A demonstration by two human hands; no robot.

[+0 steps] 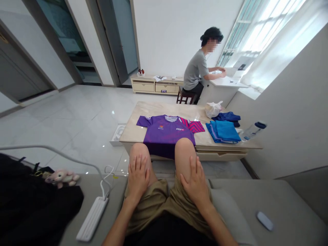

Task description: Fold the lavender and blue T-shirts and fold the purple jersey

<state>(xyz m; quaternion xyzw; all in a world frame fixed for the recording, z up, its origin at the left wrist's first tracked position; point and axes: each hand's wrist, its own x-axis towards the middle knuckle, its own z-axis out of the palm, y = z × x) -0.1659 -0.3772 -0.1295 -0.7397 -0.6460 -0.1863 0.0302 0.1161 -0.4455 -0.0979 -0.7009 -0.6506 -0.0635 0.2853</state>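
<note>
My left hand [138, 176] lies flat on my left knee, its fingers stretched out and nothing in them. On the other knee rests my right hand [196, 181], also open, with fingers slightly spread. Just beyond my knees a purple jersey [164, 131] is spread on the coffee table [133, 126], its collar at the far side and its lower part hanging over the near edge. One of its sleeves has pink stripes. Neither hand touches it. To its right sits a stack of folded blue clothes [224, 131].
Behind the stack are dark blue cloth [228, 117] and a white plastic bag [213, 109]; a water bottle [253, 131] stands at the right. A power strip [92, 218] and a plush toy [63, 178] lie on the sofa. A person [197, 68] sits at a far desk.
</note>
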